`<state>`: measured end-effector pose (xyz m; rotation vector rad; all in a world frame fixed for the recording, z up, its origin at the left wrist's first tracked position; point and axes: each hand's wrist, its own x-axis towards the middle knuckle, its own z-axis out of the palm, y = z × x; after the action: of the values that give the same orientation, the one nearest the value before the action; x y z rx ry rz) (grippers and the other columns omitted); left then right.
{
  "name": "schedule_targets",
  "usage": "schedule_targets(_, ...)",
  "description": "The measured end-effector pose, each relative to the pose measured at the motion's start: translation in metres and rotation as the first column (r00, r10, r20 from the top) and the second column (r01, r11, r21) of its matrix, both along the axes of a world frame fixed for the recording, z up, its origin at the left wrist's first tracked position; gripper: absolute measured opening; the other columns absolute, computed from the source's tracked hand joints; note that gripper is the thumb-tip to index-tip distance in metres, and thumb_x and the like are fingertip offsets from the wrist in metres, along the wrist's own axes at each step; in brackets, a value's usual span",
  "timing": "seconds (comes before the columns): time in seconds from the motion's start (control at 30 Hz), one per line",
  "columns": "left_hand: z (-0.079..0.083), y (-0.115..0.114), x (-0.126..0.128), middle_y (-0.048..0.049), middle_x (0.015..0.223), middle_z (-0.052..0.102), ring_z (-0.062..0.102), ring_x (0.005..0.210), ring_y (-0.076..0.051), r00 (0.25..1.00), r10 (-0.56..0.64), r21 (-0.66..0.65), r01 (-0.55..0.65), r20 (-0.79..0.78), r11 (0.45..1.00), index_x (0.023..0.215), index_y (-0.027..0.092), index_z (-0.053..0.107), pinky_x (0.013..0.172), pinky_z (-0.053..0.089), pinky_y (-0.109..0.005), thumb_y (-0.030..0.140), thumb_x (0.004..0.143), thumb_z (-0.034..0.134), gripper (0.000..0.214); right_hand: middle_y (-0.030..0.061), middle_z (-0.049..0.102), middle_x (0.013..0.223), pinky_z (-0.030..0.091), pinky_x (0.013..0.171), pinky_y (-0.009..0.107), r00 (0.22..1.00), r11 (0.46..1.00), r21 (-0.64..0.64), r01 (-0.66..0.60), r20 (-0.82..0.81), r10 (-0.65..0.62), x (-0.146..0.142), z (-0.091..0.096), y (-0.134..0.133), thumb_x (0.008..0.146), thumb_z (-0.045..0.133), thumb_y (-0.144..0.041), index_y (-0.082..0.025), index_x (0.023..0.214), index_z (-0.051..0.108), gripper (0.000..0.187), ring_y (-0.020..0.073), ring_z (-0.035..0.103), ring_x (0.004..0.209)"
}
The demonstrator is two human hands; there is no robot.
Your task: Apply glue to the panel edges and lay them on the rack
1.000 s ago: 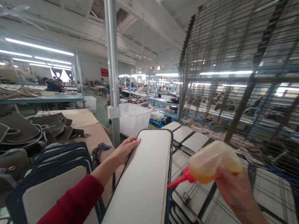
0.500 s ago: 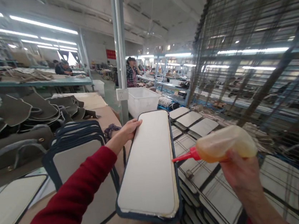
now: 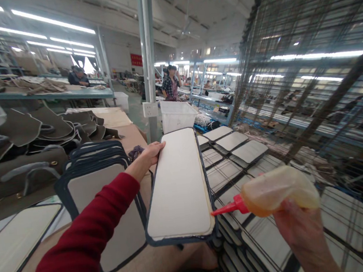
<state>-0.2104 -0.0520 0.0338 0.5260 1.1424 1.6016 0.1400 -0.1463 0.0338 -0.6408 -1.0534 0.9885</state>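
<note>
My left hand (image 3: 148, 155), in a red sleeve, rests its fingers on the far left edge of a long white panel with a dark blue border (image 3: 178, 184), steadying it at the table's edge. My right hand (image 3: 296, 223) grips a squeeze bottle of amber liquid (image 3: 277, 189). The bottle's red nozzle (image 3: 227, 208) points left and touches the panel's near right corner. A stack of similar blue-edged panels (image 3: 106, 197) lies just left of the panel I hold.
A wire rack (image 3: 308, 73) rises on the right; more white panels (image 3: 235, 147) lie on its lower shelves. Dark bag pieces (image 3: 30, 135) pile at left. A steel post (image 3: 150, 61), a white bin (image 3: 177, 114) and a distant person (image 3: 171, 82) stand ahead.
The view has tilted down, and the panel's near end now shows. The bottle has dropped lower, and its nozzle has come down to the panel's near right corner.
</note>
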Motion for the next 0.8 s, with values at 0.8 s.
schedule_targets(0.8,-0.026,0.017,-0.011,-0.0026,0.063,0.066,0.064,0.052,-0.013,0.961,0.261,-0.142,-0.247,0.089,0.958,0.109,0.01,0.057,0.058,0.056,-0.022,0.008,0.089,0.052,0.021,-0.0006,0.071,0.092,0.057,0.076,0.024,0.929,0.951,-0.123,0.283,-0.214,-0.304,-0.014,-0.039,-0.017,0.064,0.083,-0.028,-0.022,0.096,0.069,0.035,0.019,0.065,0.096)
